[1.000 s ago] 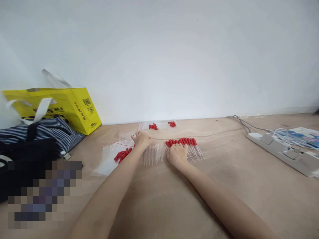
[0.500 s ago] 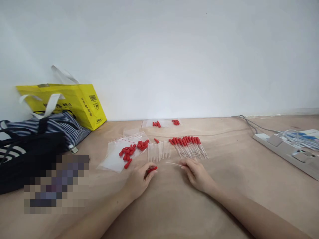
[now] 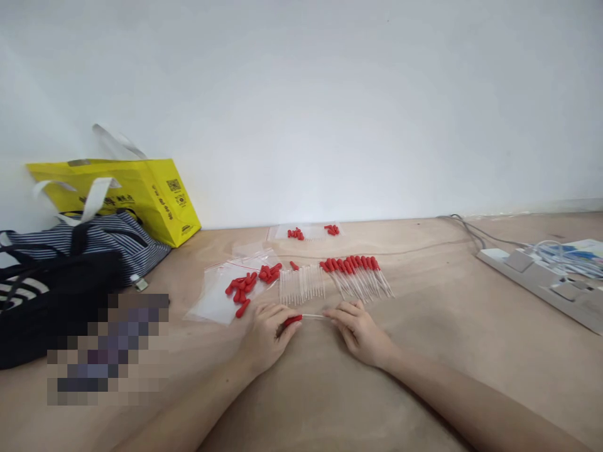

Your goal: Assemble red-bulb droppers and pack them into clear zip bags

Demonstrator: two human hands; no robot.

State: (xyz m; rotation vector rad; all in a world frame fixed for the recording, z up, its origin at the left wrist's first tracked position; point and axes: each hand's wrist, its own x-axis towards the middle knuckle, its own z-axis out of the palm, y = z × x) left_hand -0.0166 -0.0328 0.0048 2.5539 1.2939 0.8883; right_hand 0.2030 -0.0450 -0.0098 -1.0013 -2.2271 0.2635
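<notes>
Between thumb and fingers, my left hand point(image 3: 271, 334) grips a red rubber dropper bulb point(image 3: 293, 320), its open end facing right. My right hand point(image 3: 355, 329) pinches a thin clear dropper tube point(image 3: 313, 316), whose left end meets the mouth of the bulb. Whether the tube is inside the bulb is too small to tell. Just beyond my hands lies a row of bare clear tubes point(image 3: 301, 285). To its right are several droppers with red bulbs on them point(image 3: 360, 276). Loose red bulbs point(image 3: 242, 287) lie on a clear zip bag point(image 3: 211, 295) at the left.
A further zip bag with red bulbs point(image 3: 296, 234) lies by the wall. At the left are a yellow bag point(image 3: 162, 201), a striped bag point(image 3: 113, 242) and a black bag point(image 3: 80, 301). A power strip point(image 3: 541, 285) with cables stands at the right.
My right hand has moved left with the tube, closing the gap to the bulb. The tube's end now meets the bulb, which my left hand has shifted slightly right.
</notes>
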